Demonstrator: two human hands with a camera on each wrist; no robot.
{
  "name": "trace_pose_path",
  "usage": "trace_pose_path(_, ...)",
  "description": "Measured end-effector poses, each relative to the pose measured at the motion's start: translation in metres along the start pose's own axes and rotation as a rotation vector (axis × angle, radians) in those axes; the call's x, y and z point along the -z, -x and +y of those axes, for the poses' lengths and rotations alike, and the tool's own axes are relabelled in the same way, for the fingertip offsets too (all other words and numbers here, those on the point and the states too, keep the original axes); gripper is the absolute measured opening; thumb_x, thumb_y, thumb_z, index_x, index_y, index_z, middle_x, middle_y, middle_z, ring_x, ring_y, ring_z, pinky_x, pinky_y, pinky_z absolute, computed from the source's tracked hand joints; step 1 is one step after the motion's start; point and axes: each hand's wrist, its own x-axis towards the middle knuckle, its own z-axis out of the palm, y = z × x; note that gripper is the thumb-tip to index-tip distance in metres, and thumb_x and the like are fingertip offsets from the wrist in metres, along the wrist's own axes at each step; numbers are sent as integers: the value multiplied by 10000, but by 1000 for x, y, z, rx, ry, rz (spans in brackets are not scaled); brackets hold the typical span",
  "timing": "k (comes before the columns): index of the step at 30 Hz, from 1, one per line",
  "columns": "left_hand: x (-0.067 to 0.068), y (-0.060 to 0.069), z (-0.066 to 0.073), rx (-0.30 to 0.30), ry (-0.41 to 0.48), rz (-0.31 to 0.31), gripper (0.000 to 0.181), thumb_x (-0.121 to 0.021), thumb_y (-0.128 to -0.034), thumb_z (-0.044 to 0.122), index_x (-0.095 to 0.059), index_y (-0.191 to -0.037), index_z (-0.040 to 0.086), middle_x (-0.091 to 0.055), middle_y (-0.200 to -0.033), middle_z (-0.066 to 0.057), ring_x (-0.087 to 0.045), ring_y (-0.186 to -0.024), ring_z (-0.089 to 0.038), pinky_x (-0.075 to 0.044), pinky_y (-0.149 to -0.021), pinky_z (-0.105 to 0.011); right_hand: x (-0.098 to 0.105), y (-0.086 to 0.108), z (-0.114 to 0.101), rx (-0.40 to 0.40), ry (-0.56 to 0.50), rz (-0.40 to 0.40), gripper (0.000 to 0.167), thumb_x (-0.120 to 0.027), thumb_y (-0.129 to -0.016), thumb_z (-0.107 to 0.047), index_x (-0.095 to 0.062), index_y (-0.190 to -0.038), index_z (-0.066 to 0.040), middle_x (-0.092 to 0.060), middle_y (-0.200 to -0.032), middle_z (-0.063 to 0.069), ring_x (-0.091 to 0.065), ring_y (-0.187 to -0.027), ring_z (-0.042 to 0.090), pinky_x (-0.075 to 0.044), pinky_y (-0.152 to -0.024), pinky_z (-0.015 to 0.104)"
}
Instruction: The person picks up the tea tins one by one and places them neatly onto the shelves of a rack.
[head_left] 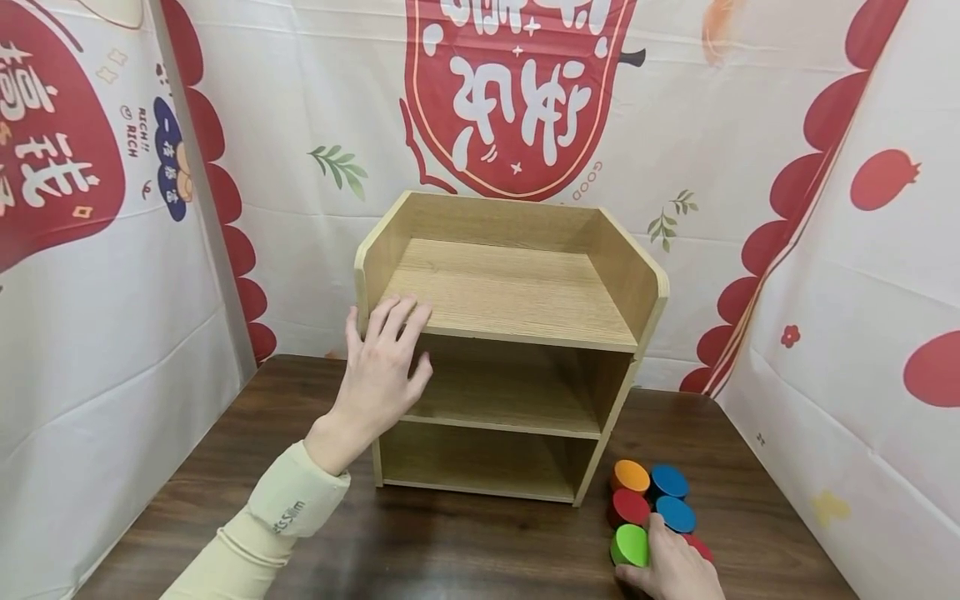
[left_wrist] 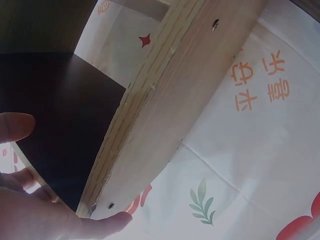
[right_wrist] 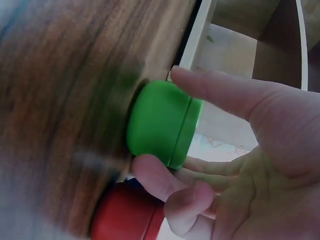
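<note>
A small green lidded jar (head_left: 628, 546) stands on the table at the front right. My right hand (head_left: 675, 568) pinches it between thumb and index finger; in the right wrist view the jar (right_wrist: 159, 122) lies between them. A red jar (right_wrist: 125, 212) stands close beside it there. Around it are an orange jar (head_left: 631, 476), another red jar (head_left: 628, 507), and two blue jars (head_left: 669, 482), plus a red one partly hidden behind my hand. My left hand (head_left: 381, 375) rests with spread fingers on the left front edge of a wooden shelf unit (head_left: 510, 292).
The shelf unit has a top tray with raised sides and two bare compartments (head_left: 517, 387) below. It stands at the back of a dark wooden table (head_left: 465, 550). Printed cloth (head_left: 285, 100) hangs behind and along both sides.
</note>
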Motion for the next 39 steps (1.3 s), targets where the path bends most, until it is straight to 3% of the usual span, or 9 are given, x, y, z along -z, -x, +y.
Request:
trace_pose_path(6,0,0,-1,7,6,8,570,-648,-798,121,-494,-1347,111,-512,-1375,-107,-387,-1343,-294,-187,-1070,-722,-2,-4,0,26,-29,4,750,-837,-647,-446,-492,-1115,28,-595,-836,64,-527,-694,193,-482,-599,382)
trace_pose_path(14,-1,0,-2,0,4,17,562,-644,-794,120,-500,-1337,110,-520,-1364,-108,-393,-1341,-292,-202,-1064,-722,5,1,-15,99,-111,62,714,-850,-631,-432,-522,-1117,-23,-595,-912,49,-520,-768,169,-502,-651,359)
trace_pose_path(20,-2,1,-2,4,10,18,578,-661,-788,108,-496,-1342,111,-516,-1370,-107,-389,-1346,-290,-185,-1073,-715,22,17,-34,229,-172,221,639,-860,-637,-363,-549,-1114,-72,-623,-955,28,-550,-816,138,-480,-656,319)
trace_pose_path(27,-3,0,-2,-4,15,23,571,-669,-782,98,-512,-1331,106,-524,-1373,-106,-401,-1341,-286,-194,-1068,-717,46,31,-59,355,-231,355,558,-848,-672,-345,-544,-1100,-155,-577,-868,-43,-497,-720,49,-403,-582,209)
trace_pose_path(31,-3,1,-2,-2,17,19,565,-664,-789,101,-513,-1333,110,-522,-1380,-100,-399,-1346,-282,-194,-1069,-715,59,34,-69,438,-250,397,557,-841,-686,-366,-550,-1119,-172,-582,-867,-76,-470,-687,8,-401,-583,189)
trace_pose_path(39,-5,1,-1,-3,4,51,578,-679,-770,102,-519,-1325,110,-536,-1359,-91,-417,-1333,-282,-228,-1062,-698,86,36,-95,589,-239,466,555,-815,-713,-428,-546,-1141,-198,-625,-963,-119,-550,-767,25,-459,-661,214)
